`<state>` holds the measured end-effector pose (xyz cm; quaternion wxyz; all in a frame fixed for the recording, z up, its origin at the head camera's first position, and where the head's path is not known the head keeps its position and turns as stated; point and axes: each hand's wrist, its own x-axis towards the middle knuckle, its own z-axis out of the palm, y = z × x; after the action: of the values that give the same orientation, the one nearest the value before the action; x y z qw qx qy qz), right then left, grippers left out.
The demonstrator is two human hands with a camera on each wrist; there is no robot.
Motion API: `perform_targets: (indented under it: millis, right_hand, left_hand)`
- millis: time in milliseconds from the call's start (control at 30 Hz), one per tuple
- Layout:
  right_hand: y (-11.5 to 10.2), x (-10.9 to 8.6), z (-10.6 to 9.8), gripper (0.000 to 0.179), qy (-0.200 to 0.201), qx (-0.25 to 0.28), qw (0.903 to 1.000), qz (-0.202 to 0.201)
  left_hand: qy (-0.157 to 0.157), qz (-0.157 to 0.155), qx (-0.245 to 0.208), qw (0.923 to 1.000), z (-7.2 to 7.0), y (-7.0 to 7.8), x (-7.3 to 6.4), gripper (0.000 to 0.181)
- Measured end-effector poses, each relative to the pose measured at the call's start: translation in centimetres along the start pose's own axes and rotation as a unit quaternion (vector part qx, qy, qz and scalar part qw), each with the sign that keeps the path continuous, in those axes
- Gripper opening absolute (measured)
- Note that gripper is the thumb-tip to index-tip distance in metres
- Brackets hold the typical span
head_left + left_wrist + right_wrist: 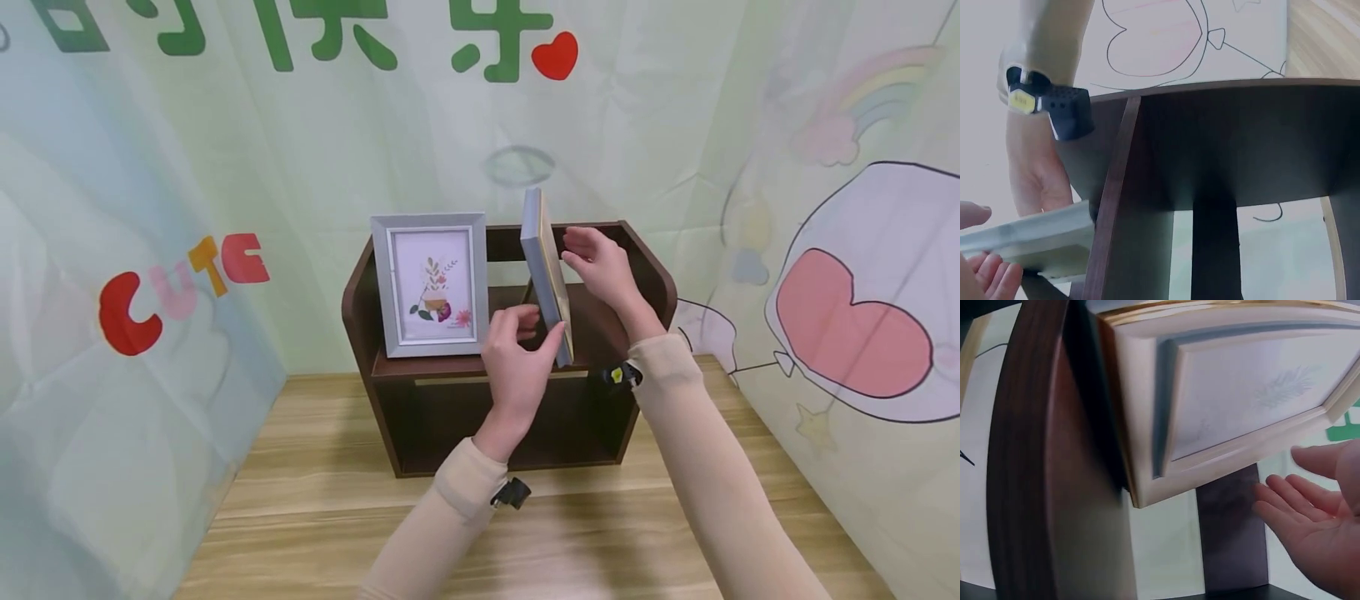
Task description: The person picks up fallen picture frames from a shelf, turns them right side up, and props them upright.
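A picture frame (546,279) with a grey-blue edge and a gold line stands nearly edge-on over the right half of the shelf unit (517,450). My left hand (517,362) pinches its near side edge between thumb and fingers; the left wrist view shows the thumb and the fingers on either side of the frame (1041,234). To the right is my right hand (603,271), fingers extended and apart from the frame. In the right wrist view, the frame's face (1235,406) bears a faint leaf print, and the right hand (1316,519) lies beside it, holding nothing.
A second, silvery picture frame (378,283) with a flower print stands upright on the upper shelf's left side. The dark brown unit has a raised right side panel (648,267). It stands on a wood-grain table (315,500), before printed cloth walls (315,150).
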<state>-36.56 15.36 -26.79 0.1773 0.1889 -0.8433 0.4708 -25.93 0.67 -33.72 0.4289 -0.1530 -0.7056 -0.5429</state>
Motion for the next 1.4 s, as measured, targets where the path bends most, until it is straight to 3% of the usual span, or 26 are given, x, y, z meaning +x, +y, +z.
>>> perform_targets:
  millis: [200, 367, 533, 767, 1100, 1400]
  right_hand:
    - [0.6, 0.3, 0.8, 0.046, -0.049, 0.011, 0.9974, 0.051]
    - [0.9, 0.4, 1.2, 0.045, -0.068, 0.009, 0.9955, 0.066]
    - [1.0, 0.2, 1.2, 0.042, -0.058, -0.002, 0.9958, 0.070]
    - [1.0, -0.2, 0.8, 0.040, -0.043, -0.005, 0.9960, 0.079]
    - [1.5, -0.6, 0.3, 0.040, -0.028, -0.010, 0.9953, 0.092]
    - [1.9, -1.1, -0.2, 0.041, -0.008, -0.005, 0.9957, 0.092]
  left_hand:
    - [-0.011, -0.025, 0.009, 0.9996, 0.8, 0.1, -0.4, 0.040]
    - [-0.015, -0.029, 0.024, 0.9992, 1.2, -0.1, -0.3, 0.040]
    - [-0.015, -0.024, 0.036, 0.9990, 1.5, -0.2, -0.1, 0.037]
    - [-0.002, -0.018, 0.021, 0.9996, 1.3, -0.4, 0.3, 0.032]
    - [-0.009, -0.050, -0.006, 0.9987, 0.0, -1.3, 1.3, 0.030]
    - [-0.017, -0.052, -0.009, 0.9985, -0.7, -2.2, 2.5, 0.029]
